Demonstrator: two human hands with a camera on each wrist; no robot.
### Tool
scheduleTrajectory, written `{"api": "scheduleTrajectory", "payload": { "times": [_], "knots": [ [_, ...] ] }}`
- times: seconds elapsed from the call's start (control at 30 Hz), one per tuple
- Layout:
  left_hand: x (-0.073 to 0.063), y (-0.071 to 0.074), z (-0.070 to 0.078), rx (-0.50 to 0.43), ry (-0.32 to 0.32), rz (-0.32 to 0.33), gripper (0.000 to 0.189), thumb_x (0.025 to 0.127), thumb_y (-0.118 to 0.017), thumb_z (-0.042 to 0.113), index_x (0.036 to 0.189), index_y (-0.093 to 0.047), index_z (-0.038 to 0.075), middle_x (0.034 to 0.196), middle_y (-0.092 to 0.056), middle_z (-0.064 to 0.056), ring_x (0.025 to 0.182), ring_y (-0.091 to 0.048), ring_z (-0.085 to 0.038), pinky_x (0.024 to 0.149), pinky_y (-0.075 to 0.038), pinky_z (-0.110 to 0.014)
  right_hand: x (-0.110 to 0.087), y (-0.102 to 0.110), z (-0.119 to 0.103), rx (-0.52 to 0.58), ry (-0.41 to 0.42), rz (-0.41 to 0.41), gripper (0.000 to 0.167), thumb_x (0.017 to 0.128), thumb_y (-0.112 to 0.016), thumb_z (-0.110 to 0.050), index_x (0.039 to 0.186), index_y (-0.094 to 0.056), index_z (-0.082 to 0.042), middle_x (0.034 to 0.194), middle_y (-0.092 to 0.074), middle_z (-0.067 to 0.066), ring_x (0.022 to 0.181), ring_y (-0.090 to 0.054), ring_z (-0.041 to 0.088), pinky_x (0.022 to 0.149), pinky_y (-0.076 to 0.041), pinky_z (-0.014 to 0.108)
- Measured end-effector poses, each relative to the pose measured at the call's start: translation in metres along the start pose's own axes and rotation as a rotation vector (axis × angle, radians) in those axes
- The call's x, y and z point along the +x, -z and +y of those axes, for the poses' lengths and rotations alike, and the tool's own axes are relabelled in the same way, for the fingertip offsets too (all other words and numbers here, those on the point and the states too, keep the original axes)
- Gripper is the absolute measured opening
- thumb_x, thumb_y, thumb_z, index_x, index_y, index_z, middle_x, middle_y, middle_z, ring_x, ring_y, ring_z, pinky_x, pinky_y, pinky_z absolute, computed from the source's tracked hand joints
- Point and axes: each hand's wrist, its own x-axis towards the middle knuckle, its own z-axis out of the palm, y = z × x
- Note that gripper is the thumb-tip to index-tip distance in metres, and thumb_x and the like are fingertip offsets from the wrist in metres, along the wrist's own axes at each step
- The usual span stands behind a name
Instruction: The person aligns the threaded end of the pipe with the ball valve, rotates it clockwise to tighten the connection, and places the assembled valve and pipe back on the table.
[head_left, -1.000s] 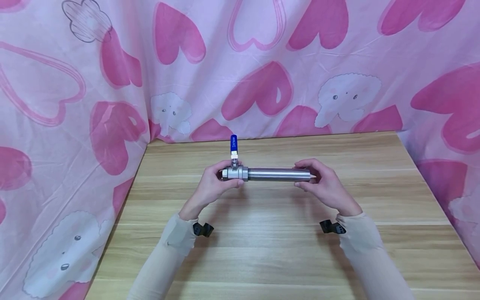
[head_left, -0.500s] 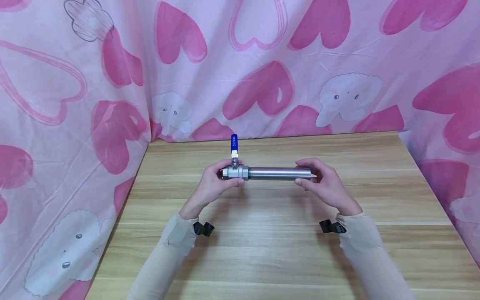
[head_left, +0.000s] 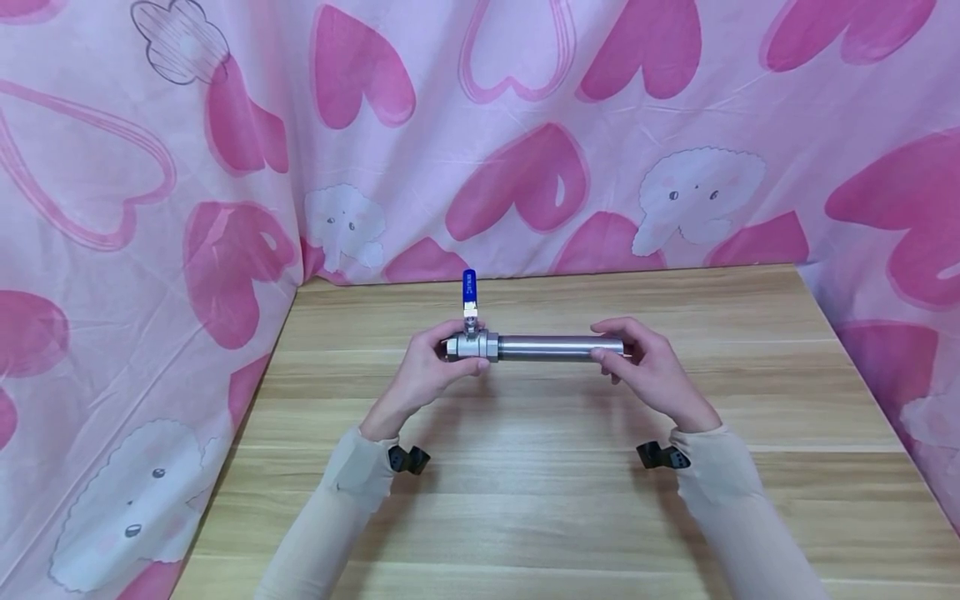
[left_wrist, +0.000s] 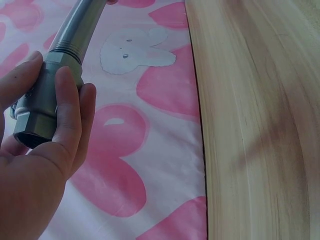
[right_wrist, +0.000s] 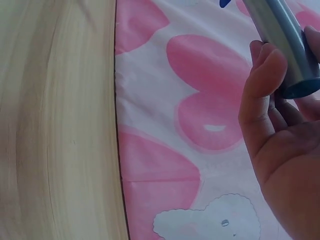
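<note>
My left hand (head_left: 422, 369) grips a steel ball valve (head_left: 471, 345) between thumb and fingers. The valve's blue lever handle (head_left: 469, 287) points away toward the back. A smooth steel pipe (head_left: 551, 347) runs rightward from the valve, its axis level. In the left wrist view, several thread turns show on the pipe (left_wrist: 80, 30) where it meets the valve's hex end (left_wrist: 62, 60). Around the pipe's far right end are the thumb and fingers of my right hand (head_left: 652, 367), pinching it. The right wrist view shows the pipe's end rim (right_wrist: 302, 89) near the palm.
Below the hands lies a wood-grain table (head_left: 510, 500), on which their shadows fall. A pink cloth (head_left: 517, 75) with hearts hangs behind it and at both sides. Each sleeve cuff carries a small black camera (head_left: 408, 459).
My right thumb has slid up over the near side of the pipe from its lower edge, while the right fingers have shifted slightly. The left hand and the valve stay nearly still.
</note>
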Motion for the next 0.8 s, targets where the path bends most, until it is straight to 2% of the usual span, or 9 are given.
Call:
{"api": "scheduleTrajectory", "payload": {
  "times": [0.17, 0.33, 0.57, 0.8],
  "knots": [
    [0.0000, -0.0006, 0.0008, 0.002, 0.001, 0.002, 0.051, 0.078, -0.081, 0.022, 0.125, -0.063, 0.021, 0.115, -0.064, -0.006, 0.098, -0.058, -0.023, 0.079, -0.053, -0.034, -0.0006, -0.0002, -0.0026, -0.013, 0.008, 0.010, 0.031, 0.094, -0.063, -0.015, 0.124, -0.057, -0.010, 0.089, -0.060, 0.009, 0.065, -0.058, 0.016, 0.056, -0.054, 0.032],
    [0.0000, -0.0005, 0.0012, 0.008, 0.000, 0.002, 0.052, 0.078, -0.081, 0.022, 0.127, -0.062, 0.018, 0.116, -0.063, -0.006, 0.098, -0.057, -0.024, 0.079, -0.053, -0.035, 0.0001, -0.0002, -0.0052, -0.037, 0.003, 0.020, 0.029, 0.094, -0.063, -0.017, 0.121, -0.059, -0.008, 0.088, -0.058, 0.010, 0.064, -0.055, 0.015, 0.054, -0.050, 0.026],
    [0.0008, -0.0016, 0.0016, 0.007, 0.024, 0.001, 0.049, 0.078, -0.082, 0.024, 0.124, -0.064, 0.027, 0.117, -0.063, -0.005, 0.100, -0.057, -0.024, 0.080, -0.053, -0.035, 0.0008, -0.0002, -0.0033, -0.073, -0.006, 0.028, 0.026, 0.095, -0.061, -0.019, 0.120, -0.061, -0.010, 0.085, -0.058, 0.008, 0.064, -0.054, 0.014, 0.053, -0.047, 0.025],
    [0.0015, -0.0028, 0.0011, -0.012, 0.030, 0.004, 0.049, 0.077, -0.082, 0.021, 0.123, -0.064, 0.026, 0.117, -0.063, -0.006, 0.100, -0.057, -0.024, 0.079, -0.054, -0.035, 0.0010, -0.0007, 0.0001, -0.072, -0.017, 0.031, 0.027, 0.096, -0.061, -0.022, 0.119, -0.061, -0.007, 0.080, -0.056, 0.008, 0.062, -0.052, 0.015, 0.052, -0.045, 0.024]
  ]
}}
